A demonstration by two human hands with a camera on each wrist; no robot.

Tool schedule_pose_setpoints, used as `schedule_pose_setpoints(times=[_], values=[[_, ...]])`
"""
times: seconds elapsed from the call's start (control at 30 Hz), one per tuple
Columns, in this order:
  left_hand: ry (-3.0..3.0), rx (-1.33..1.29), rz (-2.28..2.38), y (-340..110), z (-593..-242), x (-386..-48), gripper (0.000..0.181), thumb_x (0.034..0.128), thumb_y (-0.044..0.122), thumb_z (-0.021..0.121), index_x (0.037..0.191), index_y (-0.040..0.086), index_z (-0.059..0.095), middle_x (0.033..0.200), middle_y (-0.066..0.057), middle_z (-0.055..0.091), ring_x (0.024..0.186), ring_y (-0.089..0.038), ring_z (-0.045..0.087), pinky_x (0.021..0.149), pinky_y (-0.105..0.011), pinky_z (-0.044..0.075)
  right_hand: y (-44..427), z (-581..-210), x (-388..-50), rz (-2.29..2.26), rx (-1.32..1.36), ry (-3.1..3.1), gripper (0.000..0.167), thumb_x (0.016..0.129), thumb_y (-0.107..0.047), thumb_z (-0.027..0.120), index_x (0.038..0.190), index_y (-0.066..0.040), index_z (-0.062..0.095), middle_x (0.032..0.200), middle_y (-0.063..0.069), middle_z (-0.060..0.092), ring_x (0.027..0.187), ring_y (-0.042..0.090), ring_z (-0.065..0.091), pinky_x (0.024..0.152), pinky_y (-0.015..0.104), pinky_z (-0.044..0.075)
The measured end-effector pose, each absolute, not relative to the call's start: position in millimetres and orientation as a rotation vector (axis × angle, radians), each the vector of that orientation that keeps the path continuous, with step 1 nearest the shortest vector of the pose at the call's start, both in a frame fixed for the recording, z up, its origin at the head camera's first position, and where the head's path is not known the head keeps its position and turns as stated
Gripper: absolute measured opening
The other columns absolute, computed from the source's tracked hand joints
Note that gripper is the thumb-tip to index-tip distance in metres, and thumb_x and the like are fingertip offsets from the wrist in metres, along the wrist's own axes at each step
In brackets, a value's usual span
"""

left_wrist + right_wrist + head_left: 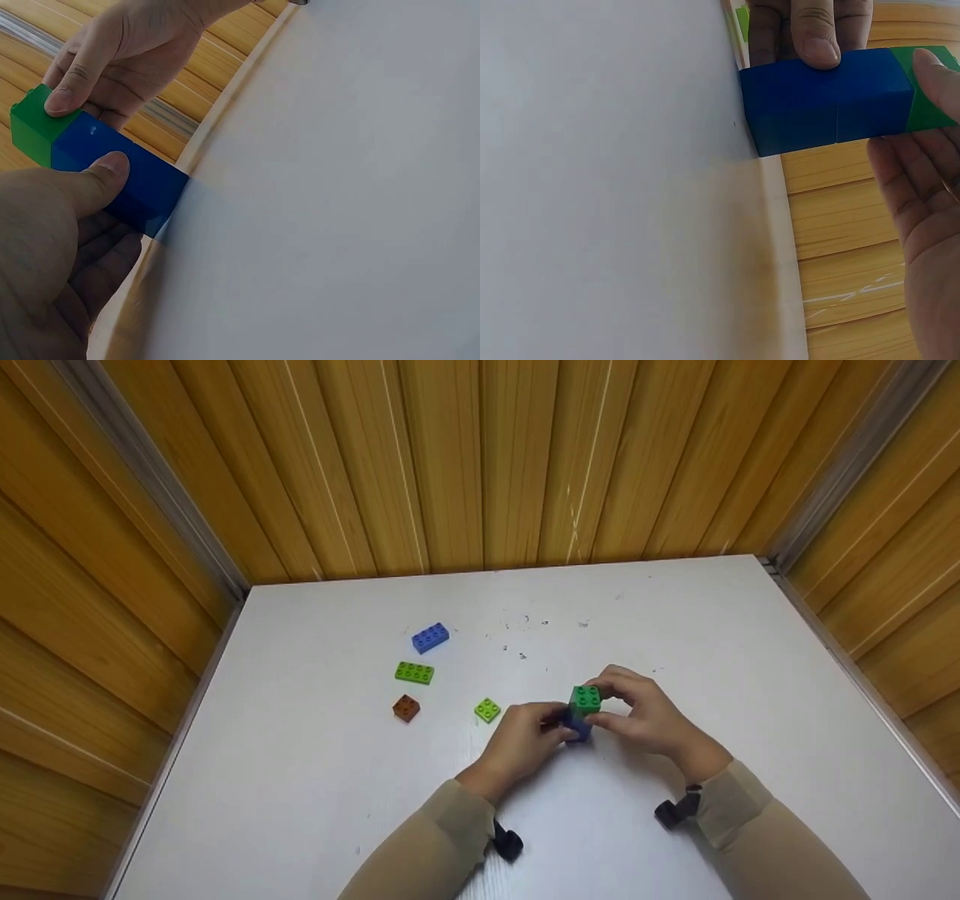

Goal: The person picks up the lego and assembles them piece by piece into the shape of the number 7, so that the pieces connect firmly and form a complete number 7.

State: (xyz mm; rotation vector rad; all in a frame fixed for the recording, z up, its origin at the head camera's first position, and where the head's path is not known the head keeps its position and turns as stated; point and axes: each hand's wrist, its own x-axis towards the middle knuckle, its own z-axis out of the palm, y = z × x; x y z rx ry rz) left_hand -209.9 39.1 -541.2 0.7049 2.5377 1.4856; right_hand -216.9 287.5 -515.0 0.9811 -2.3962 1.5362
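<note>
An upright stack stands on the white table, with a green block (pixel 586 700) on top of blue blocks (pixel 577 727). In the right wrist view a seam divides the blue part (pixel 825 97) into two blocks, and the green block (pixel 930 105) sits against its upper end. My left hand (pixel 523 741) grips the blue part between thumb and fingers. My right hand (pixel 651 716) pinches the green block at the top. The left wrist view shows the left thumb on the blue side (pixel 142 180) and the right thumb on the green block (pixel 34 127).
Left of the hands lie a small lime block (pixel 487 710), a brown block (pixel 406 708), a longer lime block (pixel 415 673) and a blue block (pixel 430 637). The white table (pixel 315 780) meets yellow wood-look panels (pixel 510 465) behind.
</note>
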Motion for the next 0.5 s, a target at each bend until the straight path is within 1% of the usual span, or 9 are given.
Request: schedule_pose_setpoints(times=[0.13,0.23,0.3,0.37,0.5], values=[[2.54,0.688,1.479,38.1,-537.5,-211.4,0.034,0.1043,0.015,0.084,0.138,0.013,0.081,0.133,-0.002,0.084,0.129,-0.013,0.077,0.115,-0.03,0.061,286.3,-511.8,-218.0,1.522,0.981,-2.397,0.046,0.089,0.006,0.091,0.131,-0.007,0.078,0.113,0.006,0.074,0.109,0.005,0.073,0.102,0.016,0.06],[2.549,0.671,1.458,37.2,-535.1,-211.6,0.036,0.1045,0.016,0.083,0.14,0.013,0.08,0.135,-0.001,0.084,0.131,-0.012,0.077,0.116,-0.03,0.06,286.3,-512.2,-218.9,1.523,0.984,-2.395,0.054,0.088,0.007,0.091,0.14,0.0,0.074,0.115,0.006,0.074,0.111,0.004,0.073,0.104,0.017,0.061],[2.555,0.662,1.45,37.2,-534.9,-211.0,0.036,0.1043,0.017,0.084,0.14,0.013,0.08,0.136,-0.001,0.084,0.131,-0.012,0.076,0.116,-0.03,0.06,286.5,-513.9,-219.7,1.523,0.987,-2.393,0.058,0.088,0.007,0.091,0.143,0.002,0.072,0.118,0.005,0.074,0.113,0.004,0.073,0.104,0.017,0.06],[2.556,0.651,1.454,37.9,-535.5,-210.0,0.036,0.104,0.016,0.084,0.14,0.013,0.08,0.135,-0.001,0.084,0.129,-0.011,0.077,0.115,-0.029,0.061,286.8,-516.2,-220.3,1.551,0.995,-2.376,0.057,0.089,0.009,0.09,0.143,0.004,0.072,0.121,0.004,0.075,0.114,0.004,0.072,0.105,0.017,0.06],[2.542,0.642,1.467,39.9,-539.0,-206.7,0.037,0.1034,0.016,0.085,0.14,0.012,0.08,0.133,-0.001,0.084,0.126,-0.009,0.077,0.113,-0.026,0.061,286.8,-522.0,-218.1,1.678,0.981,-2.324,0.047,0.092,0.016,0.081,0.138,0.006,0.074,0.127,0.001,0.076,0.117,0.006,0.071,0.103,0.018,0.06]])
